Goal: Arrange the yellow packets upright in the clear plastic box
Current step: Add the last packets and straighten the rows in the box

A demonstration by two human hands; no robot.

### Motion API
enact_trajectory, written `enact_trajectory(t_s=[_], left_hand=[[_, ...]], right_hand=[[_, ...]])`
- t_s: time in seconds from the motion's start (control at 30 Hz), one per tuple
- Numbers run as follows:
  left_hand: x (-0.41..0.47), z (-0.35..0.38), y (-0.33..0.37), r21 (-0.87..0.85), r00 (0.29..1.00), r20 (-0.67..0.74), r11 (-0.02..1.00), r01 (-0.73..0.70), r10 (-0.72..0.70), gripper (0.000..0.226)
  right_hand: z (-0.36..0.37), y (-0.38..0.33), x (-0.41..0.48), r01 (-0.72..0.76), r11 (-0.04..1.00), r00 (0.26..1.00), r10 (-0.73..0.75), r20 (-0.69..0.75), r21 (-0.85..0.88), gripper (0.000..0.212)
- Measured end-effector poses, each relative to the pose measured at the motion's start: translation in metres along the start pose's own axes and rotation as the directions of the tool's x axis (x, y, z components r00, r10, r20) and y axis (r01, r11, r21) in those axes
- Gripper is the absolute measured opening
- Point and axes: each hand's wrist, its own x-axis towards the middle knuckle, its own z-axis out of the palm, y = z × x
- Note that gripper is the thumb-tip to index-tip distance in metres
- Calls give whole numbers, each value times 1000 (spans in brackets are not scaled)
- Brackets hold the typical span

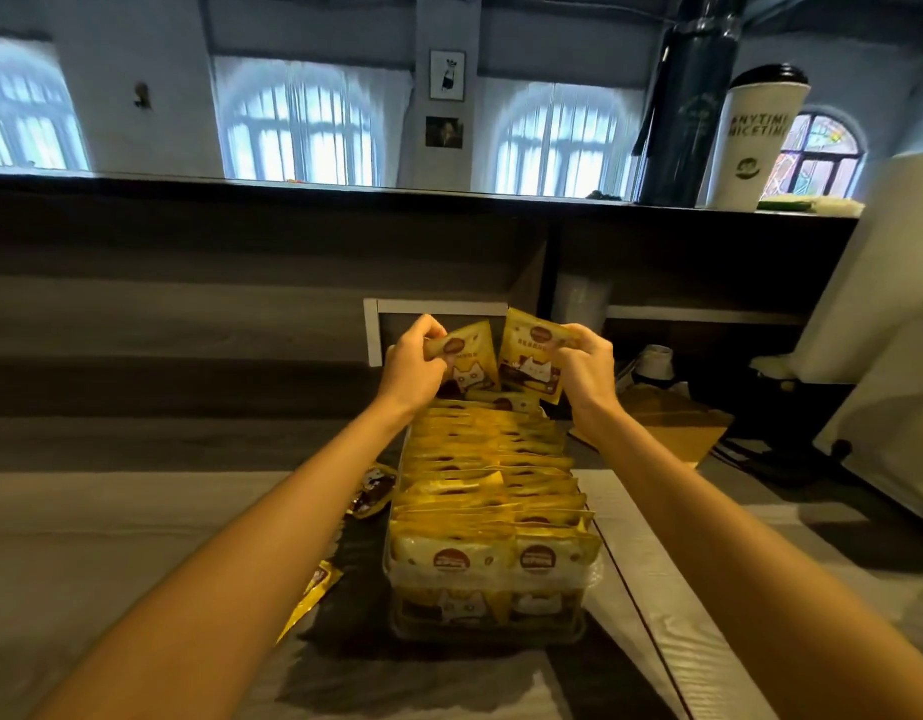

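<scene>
Head cam view from my end: both arms are stretched out over the far end of the clear plastic box (pixel 488 628), which sits lengthwise on the grey table (pixel 111 511) right in the middle of the shot. The box is packed pretty much end to end with a row of yellow packets (pixel 490 475) standing on edge, and the nearest two show their cat print through the front wall.

The left hand (pixel 415 363) has its fingers curled round the top left corner of one yellow cat-print packet (pixel 472 358), which leans over to the right. The right hand (pixel 586 363) is pinching the top right edge of a second cat-print packet (pixel 526 356), tilted a bit the other way. Both are held up side by side above the far end of the row. I honestly can't tell if their bottom edges are touching the packets below, the angle's too flat there.

A loose packet (pixel 371 491) lies flat just beside the box's left wall, and another yellow one (pixel 321 579) pokes out from under the left forearm. Off to the right there's a brown cardboard box (pixel 672 423). Up on the dark ledge (pixel 345 187) stand a tall dark bottle (pixel 693 106) and a white paper cup (pixel 755 142) with a black lid, close together.
</scene>
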Motion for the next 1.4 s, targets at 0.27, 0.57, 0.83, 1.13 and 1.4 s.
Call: enact_trajectory(t_s=[0.27, 0.57, 0.83, 1.13, 1.4], left_hand=[[2, -7, 6, -142, 994, 106, 990, 10, 5, 9], [-10, -4, -15, 165, 951, 295, 985, 43, -91, 13], [-10, -9, -8, 399, 969, 247, 911, -100, -2, 16], [-11, -13, 15, 461, 927, 317, 887, 34, -200, 19], [-32, -45, 32, 555, 985, 17, 821, 135, -174, 27]], right_hand=[[10, -2, -1, 12, 998, 998, -16, 61, 60, 17], [6, 19, 0, -36, 992, 971, 63, 230, -118, 23], [0, 24, -5, 207, 902, 938, -73, 338, -380, 20], [1, 7, -12, 166, 827, 914, 75, 398, -537, 25], [13, -29, -44, 253, 811, 942, -84, 324, -528, 38]])
